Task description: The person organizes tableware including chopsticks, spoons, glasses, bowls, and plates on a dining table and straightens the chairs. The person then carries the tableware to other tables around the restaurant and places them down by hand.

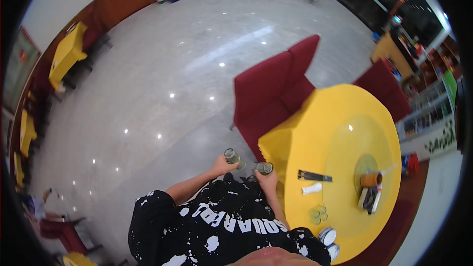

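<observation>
Two grips are on record. We find the left hand [221, 166] curled around one clear tumbler [230, 156], and the right hand [268, 181] wrapped about a second tumbler [264, 168]. Both vessels are in front of the body, near each other but apart, off the table. We cannot tell whether either contains liquid, nor how firmly the fingers bear on the far sides.

First hazard: slippage. Smooth walls and a damp or slack hold could let either vessel drop, and the polished grey floor [197, 83] looks hard enough, in our judgement, to break it. Second: collision. With so little space between them, a small inward swing of either wrist could knock the two together and chip a rim.

Third: snagging. The right hand is just beside the hanging yellow tablecloth [276, 150]; a caught knuckle could drag the fabric and shift the black chopsticks [315, 176] and the clear petal-shaped cluster [318, 214]. The white dishes [327, 236], near the table's edge, appear most exposed to a fall.

Further out, we note a burgundy high-backed chair [261, 88] close against the cloth; a forearm striking its back could jolt a grip loose. The brown cylindrical container [371, 180], on the glass turntable [345, 140], sits farther in and seems at lesser risk.
</observation>
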### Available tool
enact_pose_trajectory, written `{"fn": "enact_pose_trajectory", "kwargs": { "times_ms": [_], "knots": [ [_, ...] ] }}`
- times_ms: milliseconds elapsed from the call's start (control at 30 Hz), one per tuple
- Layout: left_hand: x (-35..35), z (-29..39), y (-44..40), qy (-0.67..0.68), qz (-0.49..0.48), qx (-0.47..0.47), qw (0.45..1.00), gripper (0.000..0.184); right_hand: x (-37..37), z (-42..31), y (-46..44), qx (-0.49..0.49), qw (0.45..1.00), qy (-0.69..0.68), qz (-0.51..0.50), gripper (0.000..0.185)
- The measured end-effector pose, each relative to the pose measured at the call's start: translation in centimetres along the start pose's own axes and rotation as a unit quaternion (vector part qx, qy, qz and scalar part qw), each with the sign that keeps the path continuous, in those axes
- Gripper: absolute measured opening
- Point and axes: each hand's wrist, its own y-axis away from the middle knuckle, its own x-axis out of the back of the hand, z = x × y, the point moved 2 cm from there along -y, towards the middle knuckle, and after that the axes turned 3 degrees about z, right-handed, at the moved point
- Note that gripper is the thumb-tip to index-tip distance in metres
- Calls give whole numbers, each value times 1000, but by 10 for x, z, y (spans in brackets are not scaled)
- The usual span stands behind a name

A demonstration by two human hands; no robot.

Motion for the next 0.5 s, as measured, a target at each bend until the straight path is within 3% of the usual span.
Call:
{"fn": "enact_pose_trajectory", "kwargs": {
  "times_ms": [67,100,267,433,467,500],
  "knots": [
    [47,-6,0,-13,102,5,995,29,-38,-28,-30,-13,996,13,-90,40],
    [70,-12,3,-4,148,20,989,30,-60,-42,-43,49,995,14,-86,38],
    [160,-23,25,272,358,62,891,34,-164,-142,-94,88,956,67,-273,38],
    [269,-32,16,347,476,89,803,39,-313,-224,-144,120,905,88,-398,36],
    [290,9,40,352,486,102,794,40,-311,-269,-127,123,898,98,-411,37],
    [320,10,20,361,506,109,776,37,-357,-276,-149,133,894,54,-425,37]
  ]
}}
